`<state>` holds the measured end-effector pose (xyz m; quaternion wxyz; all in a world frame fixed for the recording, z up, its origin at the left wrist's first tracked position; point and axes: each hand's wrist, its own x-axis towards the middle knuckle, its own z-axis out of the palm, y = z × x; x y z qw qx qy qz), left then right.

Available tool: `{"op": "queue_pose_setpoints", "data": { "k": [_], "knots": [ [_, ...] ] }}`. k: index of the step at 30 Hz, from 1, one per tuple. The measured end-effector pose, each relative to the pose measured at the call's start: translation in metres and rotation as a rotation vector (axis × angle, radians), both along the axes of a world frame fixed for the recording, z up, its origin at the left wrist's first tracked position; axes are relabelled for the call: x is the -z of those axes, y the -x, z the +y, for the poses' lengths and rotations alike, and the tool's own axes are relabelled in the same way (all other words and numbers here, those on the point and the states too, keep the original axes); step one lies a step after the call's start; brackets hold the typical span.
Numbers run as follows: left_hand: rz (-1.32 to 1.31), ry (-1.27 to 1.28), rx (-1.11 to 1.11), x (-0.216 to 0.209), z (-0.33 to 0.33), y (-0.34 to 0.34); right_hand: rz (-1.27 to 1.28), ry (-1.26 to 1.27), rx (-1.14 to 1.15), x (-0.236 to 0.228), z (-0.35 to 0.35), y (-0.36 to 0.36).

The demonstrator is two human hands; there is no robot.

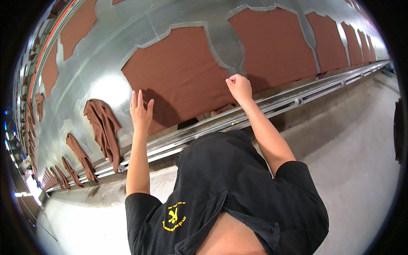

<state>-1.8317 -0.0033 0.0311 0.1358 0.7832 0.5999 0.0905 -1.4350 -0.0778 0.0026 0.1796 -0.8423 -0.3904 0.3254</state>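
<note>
In front of me a brown leather hide lies spread flat on a large shiny metal panel. My left hand is over the hide's lower left edge, fingers stretched out and apart, with nothing in it. A dark shadow falls on the leather beside it. My right hand is closed at the narrow gap between this hide and a second spread brown hide. Whatever its fingers hold, if anything, is hidden. To the left of my left hand a crumpled brown hide hangs in folds on the panel.
Metal rails run along the panel's near edge, between it and my body. More spread hides continue to the right. Several bunched hides hang farther left. Pale floor lies on my right side.
</note>
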Motion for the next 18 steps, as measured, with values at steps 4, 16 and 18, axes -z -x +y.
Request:
{"op": "queue_pose_setpoints", "data": {
  "k": [4,16,18],
  "knots": [
    [0.058,-0.042,0.245,0.022,0.043,-0.048,0.092,0.05,-0.005,-0.013,0.01,-0.007],
    [0.051,-0.028,0.653,0.048,0.057,-0.227,0.169,-0.157,0.109,-0.016,-0.009,-0.004],
    [0.069,-0.038,0.66,0.05,0.058,-0.23,0.152,-0.041,0.092,-0.016,-0.024,-0.003]
  ]
}}
